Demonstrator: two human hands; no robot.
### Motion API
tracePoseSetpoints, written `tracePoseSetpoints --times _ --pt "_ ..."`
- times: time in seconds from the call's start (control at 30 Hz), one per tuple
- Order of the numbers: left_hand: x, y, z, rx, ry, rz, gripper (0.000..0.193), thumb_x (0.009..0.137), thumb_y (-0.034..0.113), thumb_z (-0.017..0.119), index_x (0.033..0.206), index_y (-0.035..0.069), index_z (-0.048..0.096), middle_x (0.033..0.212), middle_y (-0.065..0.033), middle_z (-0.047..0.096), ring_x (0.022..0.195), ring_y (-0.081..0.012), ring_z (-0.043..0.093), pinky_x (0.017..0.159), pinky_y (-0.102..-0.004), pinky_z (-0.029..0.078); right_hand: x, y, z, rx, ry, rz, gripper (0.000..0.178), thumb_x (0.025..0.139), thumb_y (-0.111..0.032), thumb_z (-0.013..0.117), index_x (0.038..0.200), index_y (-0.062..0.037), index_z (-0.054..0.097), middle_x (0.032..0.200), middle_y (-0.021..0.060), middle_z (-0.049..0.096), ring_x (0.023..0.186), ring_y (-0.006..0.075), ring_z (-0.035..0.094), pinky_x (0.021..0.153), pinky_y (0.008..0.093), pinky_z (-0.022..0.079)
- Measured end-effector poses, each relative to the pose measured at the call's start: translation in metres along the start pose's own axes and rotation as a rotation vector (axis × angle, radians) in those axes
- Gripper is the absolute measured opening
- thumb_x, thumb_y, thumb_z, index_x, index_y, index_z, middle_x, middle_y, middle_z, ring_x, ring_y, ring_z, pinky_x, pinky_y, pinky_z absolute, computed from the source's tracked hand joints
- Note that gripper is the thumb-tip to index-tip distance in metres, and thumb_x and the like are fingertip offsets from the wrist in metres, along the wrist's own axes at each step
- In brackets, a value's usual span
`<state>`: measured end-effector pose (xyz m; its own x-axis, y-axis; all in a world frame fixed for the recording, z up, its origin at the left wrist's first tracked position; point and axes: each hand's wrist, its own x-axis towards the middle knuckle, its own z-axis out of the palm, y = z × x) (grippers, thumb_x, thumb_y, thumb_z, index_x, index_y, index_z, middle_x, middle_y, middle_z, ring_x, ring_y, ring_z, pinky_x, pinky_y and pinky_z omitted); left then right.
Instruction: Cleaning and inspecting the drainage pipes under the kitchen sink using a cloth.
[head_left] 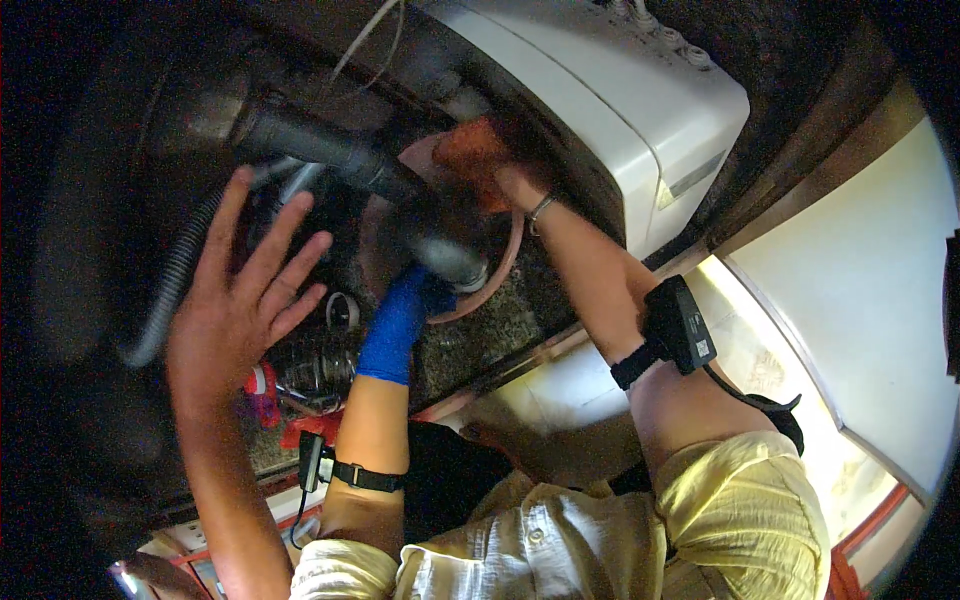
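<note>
A dark drain pipe [340,150] slants down to a pale fitting [478,275] over a pink basin [508,258]. My left hand [405,305], in a blue glove, reaches into the basin beside the pipe's lower end. Its fingers are lost in shadow, so their grip is hidden. On the far right side of the basin, my bare right hand [517,187] is closed on an orange cloth [472,158], its fingers partly in the dark. Another person's bare hand [240,290] is spread out at the left, near the pipe.
A white boxy appliance [610,130] stands at the right. A grey corrugated hose [180,260] bends down at the left. Clear plastic bottles [315,370], one with a red cap [258,382], lie near my left forearm. A thin white cable [370,40] hangs at the back.
</note>
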<state>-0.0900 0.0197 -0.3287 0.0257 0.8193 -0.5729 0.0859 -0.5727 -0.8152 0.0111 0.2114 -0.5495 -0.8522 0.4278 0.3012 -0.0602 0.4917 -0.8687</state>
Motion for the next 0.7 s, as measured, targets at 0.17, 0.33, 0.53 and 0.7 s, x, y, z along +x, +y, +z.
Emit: tracePoseSetpoints --times 0.17,0.33,0.53,0.7 --pt "0.004 -0.011 -0.014 -0.108 -0.002 -0.055 0.044 0.087 0.023 0.027 0.130 0.028 0.020 0.138 -0.0033 0.011 0.128 -0.0134 0.007 0.104 -0.0432 0.004 0.014 -0.015 0.002 -0.009 -0.009 -0.055 0.041 0.071 -0.030 0.061 0.104 -0.0091 0.049 0.103 0.0092 0.052 0.098 0.0224 0.048 0.085 0.0333 0.036" --pt "-0.001 -0.012 -0.027 -0.005 0.064 -0.072 0.043 0.085 0.026 0.030 0.128 0.029 0.026 0.137 -0.0025 0.014 0.128 -0.0147 0.008 0.104 -0.0432 0.005 0.018 -0.040 -0.002 -0.018 0.000 -0.123 0.040 0.070 -0.030 0.062 0.102 -0.0086 0.050 0.101 0.0095 0.053 0.097 0.0224 0.049 0.084 0.0332 0.038" --pt "-0.015 -0.004 -0.025 -0.332 0.144 -0.185 0.040 0.083 0.028 0.033 0.124 0.026 0.033 0.134 -0.0030 0.022 0.126 -0.0161 0.014 0.104 -0.0432 0.007 0.041 -0.071 -0.014 -0.003 0.025 -0.215 0.040 0.070 -0.030 0.062 0.101 -0.0080 0.050 0.099 0.0099 0.054 0.095 0.0223 0.050 0.083 0.0331 0.039" --pt "-0.024 0.019 0.009 0.255 -0.068 -0.019 0.041 0.082 0.030 0.035 0.122 0.021 0.034 0.133 -0.0052 0.027 0.125 -0.0165 0.017 0.104 -0.0432 0.008 0.038 -0.089 -0.015 0.028 0.036 -0.234 0.039 0.069 -0.029 0.063 0.100 -0.0074 0.051 0.098 0.0102 0.055 0.093 0.0223 0.052 0.082 0.0330 0.040"
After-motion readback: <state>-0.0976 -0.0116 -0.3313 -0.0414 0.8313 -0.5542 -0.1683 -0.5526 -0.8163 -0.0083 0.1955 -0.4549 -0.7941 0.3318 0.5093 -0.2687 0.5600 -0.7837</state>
